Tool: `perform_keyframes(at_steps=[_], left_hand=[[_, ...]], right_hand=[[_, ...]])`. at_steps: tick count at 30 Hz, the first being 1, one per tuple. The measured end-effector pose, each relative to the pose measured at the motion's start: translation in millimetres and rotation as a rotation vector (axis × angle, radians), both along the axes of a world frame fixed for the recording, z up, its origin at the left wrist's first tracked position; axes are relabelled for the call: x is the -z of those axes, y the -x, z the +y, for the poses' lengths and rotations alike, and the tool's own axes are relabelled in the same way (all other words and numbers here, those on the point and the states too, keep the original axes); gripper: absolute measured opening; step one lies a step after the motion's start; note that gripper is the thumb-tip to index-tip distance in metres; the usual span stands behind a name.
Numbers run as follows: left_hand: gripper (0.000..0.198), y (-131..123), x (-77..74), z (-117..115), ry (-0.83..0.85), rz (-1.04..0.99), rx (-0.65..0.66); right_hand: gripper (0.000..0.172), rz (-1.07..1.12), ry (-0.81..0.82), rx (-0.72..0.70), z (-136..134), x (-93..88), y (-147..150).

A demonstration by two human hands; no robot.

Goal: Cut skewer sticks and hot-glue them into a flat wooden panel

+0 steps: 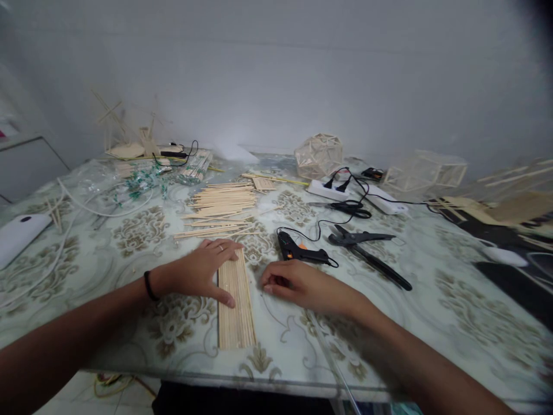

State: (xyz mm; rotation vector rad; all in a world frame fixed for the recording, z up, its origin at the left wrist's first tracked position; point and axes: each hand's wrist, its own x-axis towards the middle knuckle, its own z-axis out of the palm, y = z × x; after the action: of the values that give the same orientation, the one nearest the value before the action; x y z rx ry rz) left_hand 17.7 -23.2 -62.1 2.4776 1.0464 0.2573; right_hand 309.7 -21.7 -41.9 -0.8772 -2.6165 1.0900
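Note:
A flat mat of wooden sticks (235, 311) laid side by side lies on the table in front of me. My left hand (201, 272) rests flat on its upper left edge, fingers stretched out, thumb on the sticks. My right hand (298, 283) lies just right of the mat with its fingers curled down against the patterned tablecloth (432, 300); whether they pinch anything is hidden. A black and orange glue gun (301, 251) lies just beyond my right hand.
A loose pile of sticks (220, 206) lies behind the mat. Black pliers (367, 252), scissors (348, 206) and a white power strip (330, 189) sit at right. Stick models (318, 154) stand along the wall. A white device (19, 233) lies far left.

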Motion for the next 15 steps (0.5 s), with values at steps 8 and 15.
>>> perform_keyframes(at_steps=[8,15], left_hand=[[0.104,-1.7,-3.4,-1.0,0.0,-0.011,0.0],[0.108,-1.3,-2.1,-0.7,-0.006,-0.009,0.002]], right_hand=[[0.021,0.006,-0.016,-0.01,0.0,-0.7,0.0],[0.022,-0.004,-0.012,-0.001,0.1,0.3,0.6]])
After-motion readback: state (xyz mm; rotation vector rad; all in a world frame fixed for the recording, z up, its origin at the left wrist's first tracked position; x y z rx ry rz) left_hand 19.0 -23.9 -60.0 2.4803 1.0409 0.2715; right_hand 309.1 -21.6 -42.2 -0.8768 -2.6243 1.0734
